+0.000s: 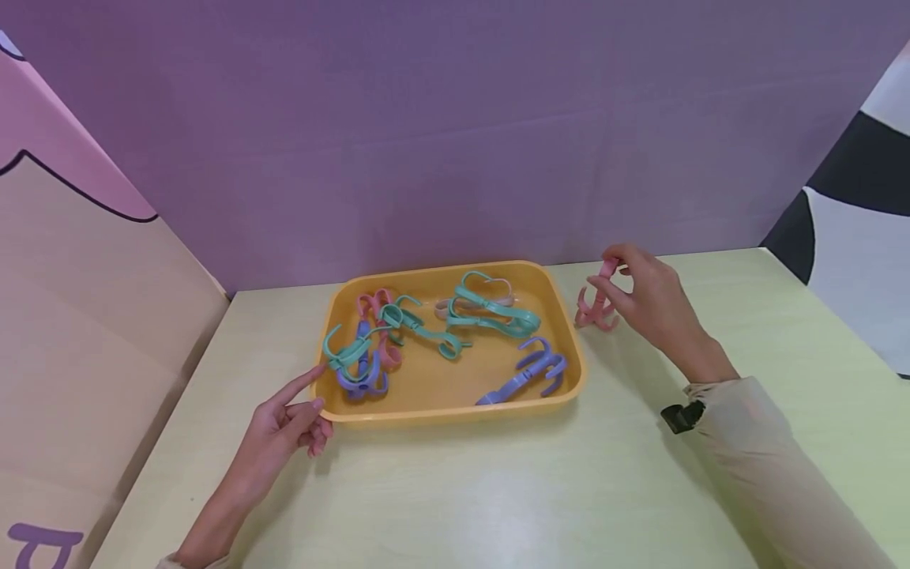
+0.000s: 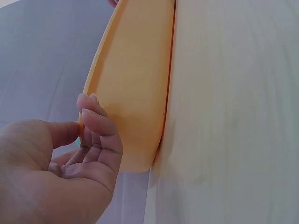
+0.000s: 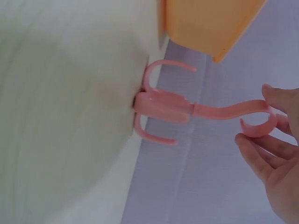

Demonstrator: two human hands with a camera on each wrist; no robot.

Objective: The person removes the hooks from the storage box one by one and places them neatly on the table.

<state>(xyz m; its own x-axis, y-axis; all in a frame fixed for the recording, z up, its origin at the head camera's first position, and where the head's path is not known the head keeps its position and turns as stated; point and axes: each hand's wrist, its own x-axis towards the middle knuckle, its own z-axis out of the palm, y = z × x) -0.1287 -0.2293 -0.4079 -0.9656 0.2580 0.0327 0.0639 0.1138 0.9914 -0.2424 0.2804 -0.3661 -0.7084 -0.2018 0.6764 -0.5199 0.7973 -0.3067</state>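
Observation:
My right hand [image 1: 654,304] pinches the curled top of a pink hanging hook [image 3: 163,107] between thumb and fingers. The hook's pronged end points down and appears to touch the tabletop, just right of a yellow tray [image 1: 455,412]. At the tray's near left corner, my left hand [image 1: 280,427] grips the rim, as the left wrist view also shows. Inside the tray lie more hooks: a green hook [image 1: 348,354] over a purple one at the left, a green hook [image 1: 423,329] in the middle, a green hook [image 1: 490,310] behind, and a purple hook [image 1: 526,373] at the right.
The pale wooden table [image 1: 462,490] meets a purple backdrop [image 1: 441,142] just behind the tray. Printed panels [image 1: 78,316] stand along the left and right sides. A black band [image 1: 682,417] sits at my right cuff.

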